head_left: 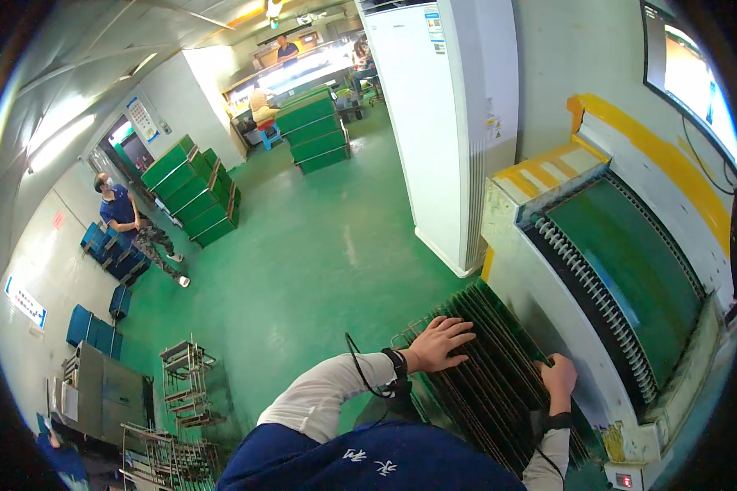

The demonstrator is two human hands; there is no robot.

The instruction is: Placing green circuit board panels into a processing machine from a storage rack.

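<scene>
Fingers (454, 329) of left hand (436, 344) spread flat on rack of green boards (491, 368)
Rack sits just left of the conveyor machine (622, 270); right hand (558, 378) curled over rack's machine-side edge, grip unclear

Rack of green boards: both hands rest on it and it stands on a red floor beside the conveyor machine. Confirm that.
Not quite. The floor is green, not red, as the head view shows. Otherwise right: the left hand and right hand rest on the rack of green boards beside the conveyor machine.
</scene>
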